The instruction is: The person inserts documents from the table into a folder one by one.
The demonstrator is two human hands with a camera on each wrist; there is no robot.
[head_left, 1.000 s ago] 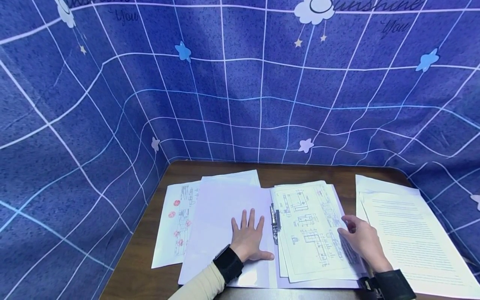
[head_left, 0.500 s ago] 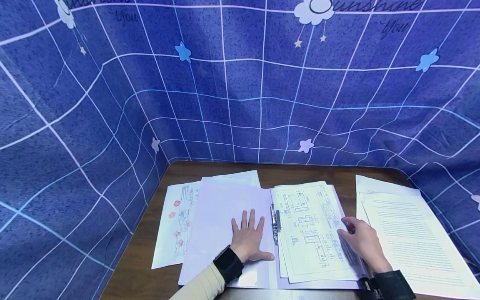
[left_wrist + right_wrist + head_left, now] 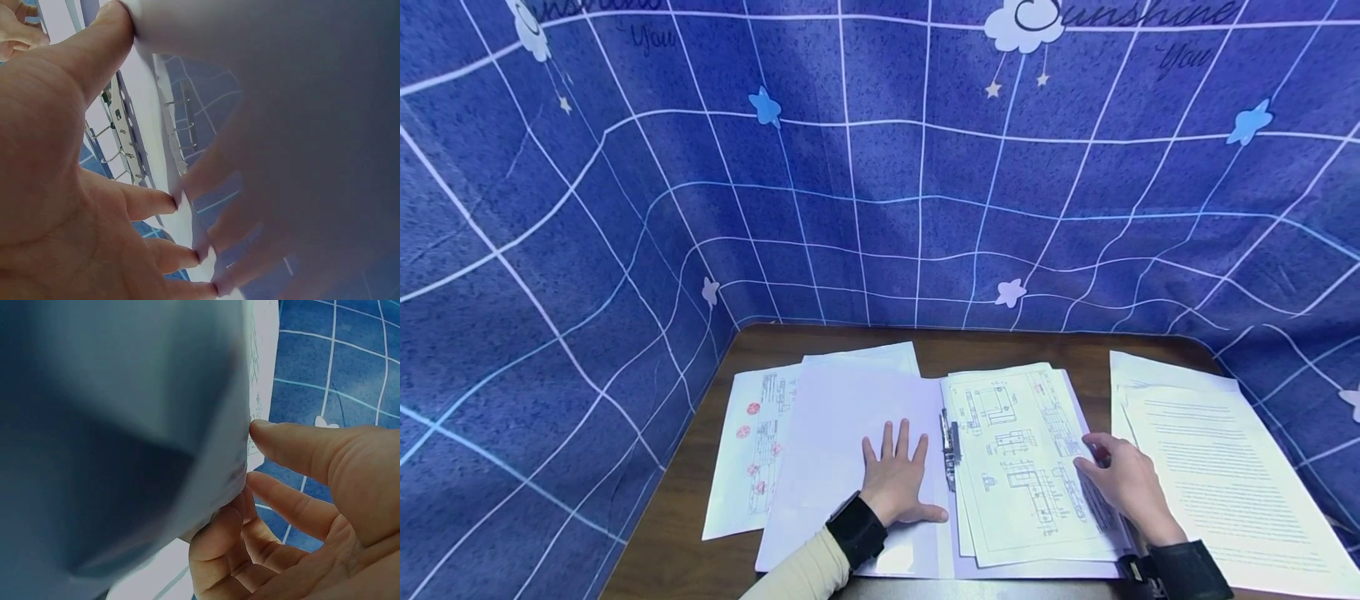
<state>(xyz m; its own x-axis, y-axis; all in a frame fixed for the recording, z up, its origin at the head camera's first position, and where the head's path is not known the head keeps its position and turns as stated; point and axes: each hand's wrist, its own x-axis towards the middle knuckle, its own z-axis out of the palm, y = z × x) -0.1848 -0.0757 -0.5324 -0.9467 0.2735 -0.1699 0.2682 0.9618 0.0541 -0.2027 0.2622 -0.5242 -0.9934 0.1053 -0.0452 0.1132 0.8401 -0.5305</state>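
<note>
An open lilac folder (image 3: 820,450) lies on the table, with a metal binder clip mechanism (image 3: 950,450) along its spine. My left hand (image 3: 895,483) rests flat on its left cover, fingers spread, the thumb pointing toward the spine. Technical drawing sheets (image 3: 1015,500) lie stacked on the right side. At their right edge, my right hand (image 3: 1123,479) pinches the sheets, thumb on top and the other fingers curled. In the right wrist view, the thumb (image 3: 269,434) meets the paper, and the curled fingers (image 3: 215,540) sit at the edge, their tips partly hidden.
Sheets with red stamps (image 3: 737,467) stick out from under the folder's left cover. Printed text pages (image 3: 1217,467) lie right of the folder, beside the right wrist. The brown table (image 3: 655,542) ends at a blue grid-patterned curtain (image 3: 880,183) behind.
</note>
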